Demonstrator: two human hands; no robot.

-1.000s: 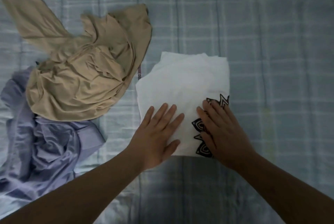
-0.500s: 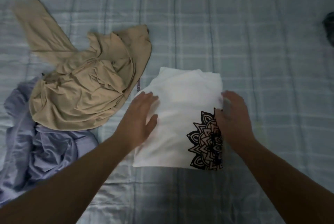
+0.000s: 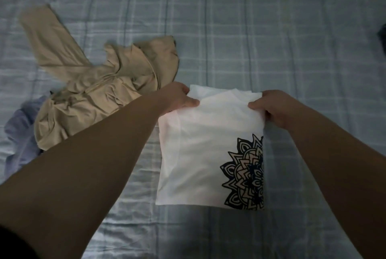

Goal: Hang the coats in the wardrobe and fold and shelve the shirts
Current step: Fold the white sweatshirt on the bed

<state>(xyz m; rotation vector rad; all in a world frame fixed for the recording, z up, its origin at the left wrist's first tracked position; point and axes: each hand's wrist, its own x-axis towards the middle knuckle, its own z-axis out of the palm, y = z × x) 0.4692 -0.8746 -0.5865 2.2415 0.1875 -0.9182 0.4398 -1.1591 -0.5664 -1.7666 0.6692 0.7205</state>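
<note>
On the checked bedsheet (image 3: 292, 49), three garments; two hands (image 3: 179, 97) on one white shirt (image 3: 208, 143).

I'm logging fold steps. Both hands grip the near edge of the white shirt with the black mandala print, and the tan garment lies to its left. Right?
Not quite. The head view shows the left hand and right hand gripping the far edge of the white shirt, at its two corners. The tan garment does lie to its left.
</note>
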